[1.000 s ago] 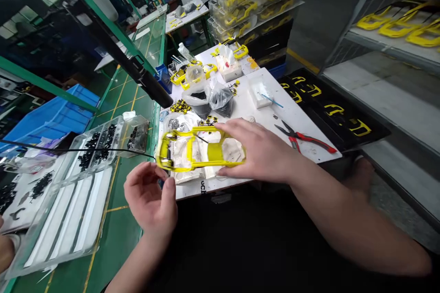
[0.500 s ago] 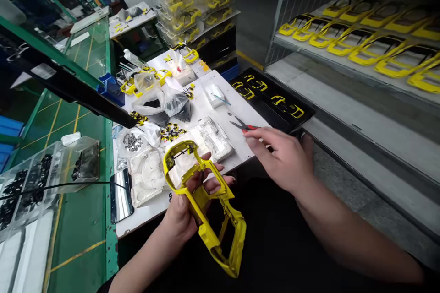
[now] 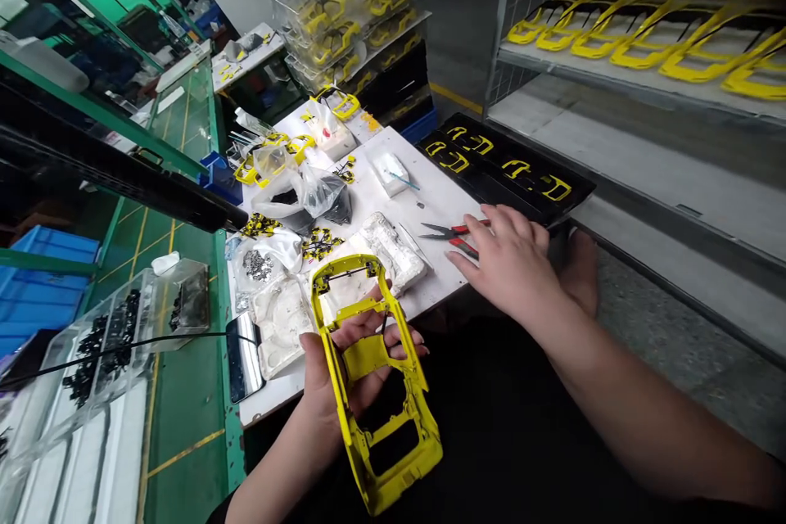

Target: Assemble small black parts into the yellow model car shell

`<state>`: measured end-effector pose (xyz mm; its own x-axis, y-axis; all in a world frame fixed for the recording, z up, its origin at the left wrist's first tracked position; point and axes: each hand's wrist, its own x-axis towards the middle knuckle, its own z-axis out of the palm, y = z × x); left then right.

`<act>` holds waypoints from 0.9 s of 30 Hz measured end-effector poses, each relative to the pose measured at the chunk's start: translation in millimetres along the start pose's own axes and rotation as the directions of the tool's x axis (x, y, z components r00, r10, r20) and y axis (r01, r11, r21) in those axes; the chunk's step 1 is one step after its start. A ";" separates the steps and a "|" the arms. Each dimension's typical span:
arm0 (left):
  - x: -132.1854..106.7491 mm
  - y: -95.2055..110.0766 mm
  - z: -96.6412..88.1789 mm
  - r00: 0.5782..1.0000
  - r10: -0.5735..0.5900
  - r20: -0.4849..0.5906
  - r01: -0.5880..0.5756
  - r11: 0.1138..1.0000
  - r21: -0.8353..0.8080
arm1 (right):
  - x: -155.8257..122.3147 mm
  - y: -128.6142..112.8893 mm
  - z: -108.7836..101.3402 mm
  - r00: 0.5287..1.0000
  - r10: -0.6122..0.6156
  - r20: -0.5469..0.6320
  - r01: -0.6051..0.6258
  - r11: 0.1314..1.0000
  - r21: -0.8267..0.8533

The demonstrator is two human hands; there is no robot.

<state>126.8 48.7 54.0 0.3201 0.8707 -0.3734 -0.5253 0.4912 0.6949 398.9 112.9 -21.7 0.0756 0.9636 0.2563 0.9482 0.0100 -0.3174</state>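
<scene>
My left hand (image 3: 322,413) is closed around a yellow plastic frame (image 3: 367,356), held tilted in front of me at the table's near edge. The frame has a rounded top loop, a middle cross strap and a squarish lower opening; a thin dark rod spans the top loop. Pliers (image 3: 453,231) with red and black handles lie on the white table, jaws pointing left. Over their handles rests my right hand (image 3: 509,258), its fingers spread and lying flat rather than wrapped round them.
White molded blocks (image 3: 279,319), a bag of small metal parts (image 3: 258,264) and a phone (image 3: 244,360) lie on the table. A black arm (image 3: 153,188) reaches in from the left. At right stand a black tray (image 3: 491,172) and a shelf (image 3: 614,131) of yellow frames.
The yellow frame has turned to face me more squarely in my left hand. My right hand has loosened from the pliers, fingers spreading, and the handles now show apart. The view has shifted slightly.
</scene>
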 end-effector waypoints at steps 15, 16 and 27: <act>12.0 9.0 -9.7 0.993 0.105 0.053 -0.109 0.992 0.064 | -56.6 44.2 -27.7 0.964 -0.203 0.174 0.213 0.976 -0.041; 12.5 8.6 -11.1 0.991 0.118 0.058 -0.122 0.990 0.073 | -60.6 43.9 -29.6 0.960 -0.213 0.182 0.215 0.977 0.009; 7.2 7.2 -0.1 0.980 0.198 0.020 -0.197 0.951 0.239 | -63.4 -35.8 -69.0 0.965 -0.213 0.152 0.081 0.796 0.600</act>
<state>125.2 58.5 56.2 0.2253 0.9500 -0.2163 -0.3737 0.2893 0.8813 381.5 33.0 36.4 -0.1763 0.9685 0.1761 0.5758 0.2466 -0.7795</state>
